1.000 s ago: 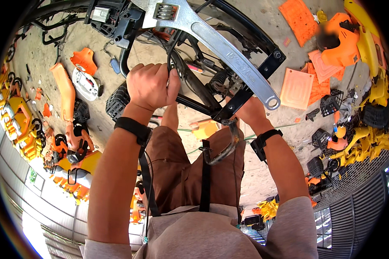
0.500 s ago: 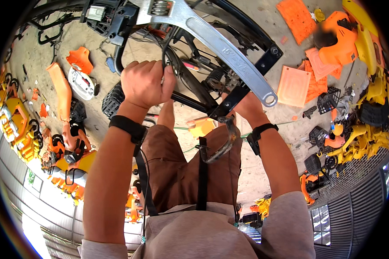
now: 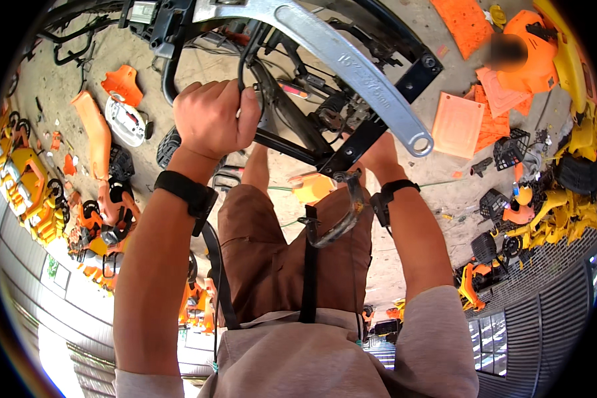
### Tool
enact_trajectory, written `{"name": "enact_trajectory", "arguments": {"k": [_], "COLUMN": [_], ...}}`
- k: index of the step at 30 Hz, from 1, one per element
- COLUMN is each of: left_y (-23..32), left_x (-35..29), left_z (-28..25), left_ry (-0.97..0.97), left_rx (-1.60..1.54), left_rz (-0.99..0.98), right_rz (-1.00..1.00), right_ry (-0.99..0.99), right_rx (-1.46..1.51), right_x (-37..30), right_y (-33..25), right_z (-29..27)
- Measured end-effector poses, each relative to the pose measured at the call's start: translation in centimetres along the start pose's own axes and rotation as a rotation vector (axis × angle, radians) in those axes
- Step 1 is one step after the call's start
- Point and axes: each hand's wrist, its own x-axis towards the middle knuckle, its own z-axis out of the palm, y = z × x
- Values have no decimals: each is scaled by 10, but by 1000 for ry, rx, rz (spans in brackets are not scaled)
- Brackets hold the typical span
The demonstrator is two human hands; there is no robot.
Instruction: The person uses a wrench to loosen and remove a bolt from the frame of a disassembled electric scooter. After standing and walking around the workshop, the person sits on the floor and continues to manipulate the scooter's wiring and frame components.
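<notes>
My left hand (image 3: 213, 121) is closed, fingers wrapped round a black tube of a bare vehicle frame (image 3: 286, 147). Its thumb lies along the near side, beside a dark cable. My right hand (image 3: 380, 158) is behind and below the frame's flat black end bracket (image 3: 353, 148); its fingers are hidden there. Across the top of the frame, above both hands, lies a big silver adjustable wrench (image 3: 351, 65), its holed end to the right; neither hand touches it. Under the bracket, a worn curved metal bar (image 3: 343, 222) hangs over my right thigh.
Orange panels (image 3: 459, 123) and a larger orange shell (image 3: 527, 56) lie at the right. Yellow body parts (image 3: 557, 212) are heaped beyond them. On the left are a white oval part (image 3: 125, 123), a long orange cover (image 3: 93, 136) and a row of yellow-orange vehicles (image 3: 30, 182).
My left hand has shifted slightly left, still closed on the tube. The wrench and frame sit a little differently in view, the wrench's holed end farther right. My right hand stays behind the bracket.
</notes>
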Motion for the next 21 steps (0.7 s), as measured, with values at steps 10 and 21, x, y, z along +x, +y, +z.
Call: {"name": "enact_trajectory", "arguments": {"k": [10,21], "left_y": [-4,-7], "left_x": [-3,-2], "left_z": [3,8], "left_ry": [49,60], "left_rx": [65,25], "left_rz": [10,2], "right_rz": [-95,-491], "right_ry": [169,96], "right_rx": [-51,-609], "right_x": [14,25], "right_y": [34,100], "right_z": [37,112]}}
